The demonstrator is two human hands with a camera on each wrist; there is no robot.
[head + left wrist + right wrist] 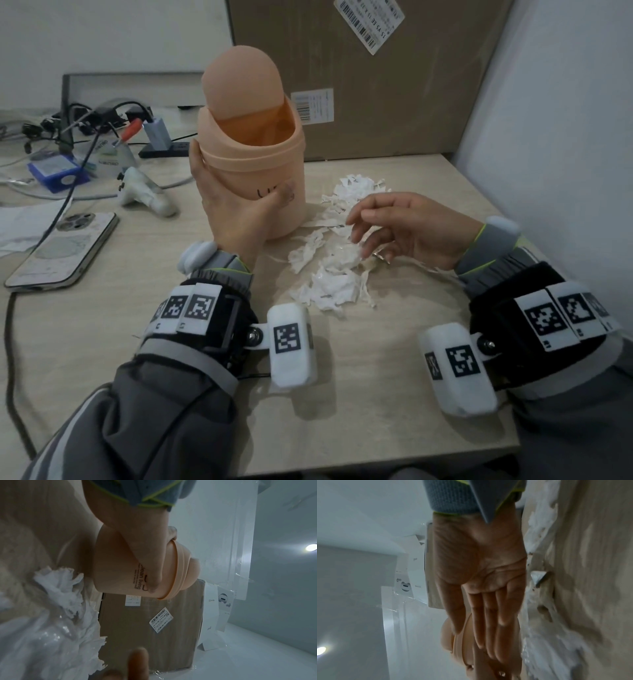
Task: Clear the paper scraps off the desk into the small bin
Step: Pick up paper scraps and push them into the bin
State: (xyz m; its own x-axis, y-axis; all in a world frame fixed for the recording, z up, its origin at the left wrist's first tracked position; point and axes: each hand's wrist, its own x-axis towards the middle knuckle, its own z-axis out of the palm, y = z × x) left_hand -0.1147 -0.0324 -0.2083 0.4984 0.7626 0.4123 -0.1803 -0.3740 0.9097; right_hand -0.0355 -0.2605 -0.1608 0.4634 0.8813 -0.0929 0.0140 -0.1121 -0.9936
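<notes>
While the left hand (230,209) gripped the small bin (255,150) around its side, thumb across the front, the bin stood upright on the desk (394,377) with its swing lid tipped open. Just right of it lay the paper scraps (329,270). Above them hovered the right hand (407,228), fingers loosely spread, holding nothing. A cardboard box (394,85) closed off the desk's far edge, while bare desk lay toward the near edge.
</notes>
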